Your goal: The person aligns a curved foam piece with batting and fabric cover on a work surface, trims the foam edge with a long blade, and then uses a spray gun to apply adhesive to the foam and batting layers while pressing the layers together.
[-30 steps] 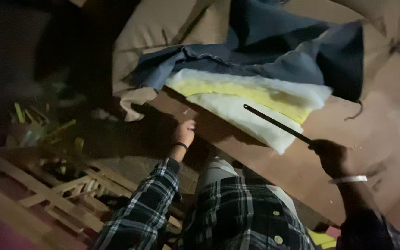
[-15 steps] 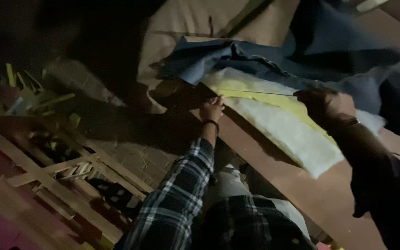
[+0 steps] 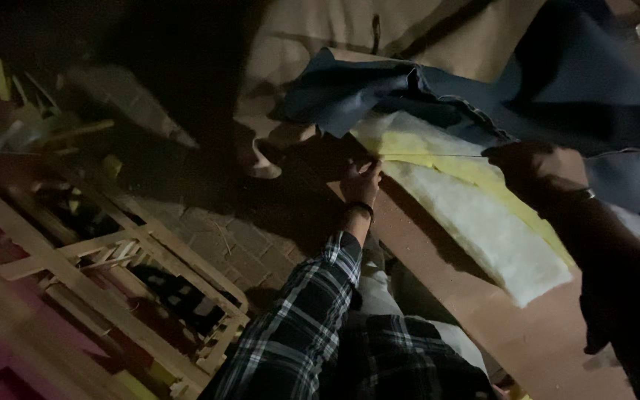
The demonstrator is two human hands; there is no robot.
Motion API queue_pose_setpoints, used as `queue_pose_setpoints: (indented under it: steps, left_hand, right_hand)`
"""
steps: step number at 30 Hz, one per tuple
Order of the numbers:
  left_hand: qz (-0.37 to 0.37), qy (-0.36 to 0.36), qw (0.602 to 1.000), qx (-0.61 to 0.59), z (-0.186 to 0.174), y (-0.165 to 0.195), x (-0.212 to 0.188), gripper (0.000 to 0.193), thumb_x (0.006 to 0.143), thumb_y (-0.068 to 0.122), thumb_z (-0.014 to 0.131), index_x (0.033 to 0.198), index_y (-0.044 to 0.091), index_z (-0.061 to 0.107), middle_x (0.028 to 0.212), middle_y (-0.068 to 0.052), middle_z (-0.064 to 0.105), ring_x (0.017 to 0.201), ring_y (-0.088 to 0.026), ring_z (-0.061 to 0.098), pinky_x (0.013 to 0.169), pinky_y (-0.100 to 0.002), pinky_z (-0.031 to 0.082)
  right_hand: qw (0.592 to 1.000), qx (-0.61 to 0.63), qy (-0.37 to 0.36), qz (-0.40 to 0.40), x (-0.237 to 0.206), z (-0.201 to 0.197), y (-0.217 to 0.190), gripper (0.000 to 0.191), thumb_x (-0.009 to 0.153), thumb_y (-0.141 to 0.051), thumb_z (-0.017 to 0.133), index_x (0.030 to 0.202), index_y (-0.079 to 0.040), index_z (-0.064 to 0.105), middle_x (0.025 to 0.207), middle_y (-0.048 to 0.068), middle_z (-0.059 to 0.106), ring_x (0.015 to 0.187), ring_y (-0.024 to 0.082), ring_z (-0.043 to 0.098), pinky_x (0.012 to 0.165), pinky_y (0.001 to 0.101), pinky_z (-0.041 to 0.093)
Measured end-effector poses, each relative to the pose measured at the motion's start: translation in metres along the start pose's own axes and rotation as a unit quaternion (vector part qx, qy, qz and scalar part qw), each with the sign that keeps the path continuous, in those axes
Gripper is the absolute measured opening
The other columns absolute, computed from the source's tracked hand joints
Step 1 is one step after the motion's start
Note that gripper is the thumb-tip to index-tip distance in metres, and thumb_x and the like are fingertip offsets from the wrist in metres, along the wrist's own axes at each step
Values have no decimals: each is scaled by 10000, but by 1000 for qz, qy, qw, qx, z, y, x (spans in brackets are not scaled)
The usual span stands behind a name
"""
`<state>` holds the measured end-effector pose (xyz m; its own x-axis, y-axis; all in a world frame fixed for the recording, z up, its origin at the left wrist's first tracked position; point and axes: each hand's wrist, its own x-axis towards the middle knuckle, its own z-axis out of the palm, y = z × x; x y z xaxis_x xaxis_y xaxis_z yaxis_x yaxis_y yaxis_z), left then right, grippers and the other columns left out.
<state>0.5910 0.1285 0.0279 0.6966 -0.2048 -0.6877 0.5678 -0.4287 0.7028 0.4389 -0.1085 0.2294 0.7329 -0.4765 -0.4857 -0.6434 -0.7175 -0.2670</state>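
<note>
Under my fingers (image 3: 368, 172) lies a fluffy slab of white and yellow fibre padding (image 3: 475, 215), soft and matt, with a limp dark blue cloth (image 3: 557, 81) draped over it. Both rest on a smooth, matt brown wooden board (image 3: 535, 337). My sleeve (image 3: 298, 333) is checked woven flannel, and the pale wooden frame (image 3: 90, 281) beside me looks raw and unfinished.

both hands (image 3: 362, 180) (image 3: 529, 159) stretch a thin rod (image 3: 431, 155) over yellow foam (image 3: 438, 152)

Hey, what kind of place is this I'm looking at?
Likely an upholstery or furniture workshop, dimly lit. A wooden board carries yellow foam and white padding under blue fabric, and bare wooden frames stand on a brick floor.
</note>
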Motion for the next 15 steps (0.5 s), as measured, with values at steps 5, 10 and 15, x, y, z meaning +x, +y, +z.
queue_pose_setpoints:
  steps: [5,10,15]
  left_hand:
    - [-72,-38,995,-65,-1,-2,7,559,872,391,739,1309,57,640,1276,-125,680,1005,-232,728,864,-402,579]
    - [-76,-51,996,-5,-2,-11,16,467,926,343,712,1307,83,640,1282,-113,677,1014,-213,724,847,-383,584]
    - [-54,-44,996,-56,1,-15,18,398,1003,313,733,1156,-51,686,1098,-228,726,859,-259,691,739,-409,525]
  right_hand:
    - [996,-11,-67,58,9,18,-25,319,1028,-375,558,1257,-259,747,1155,99,773,896,277,754,763,390,603]
    - [998,-55,-11,-12,1,10,2,317,1032,-371,558,1245,-237,751,1136,109,774,881,284,751,750,394,600]
    - [1000,-18,19,-2,-3,23,4,317,1037,-367,558,1234,-216,755,1117,118,776,867,290,748,736,398,597]
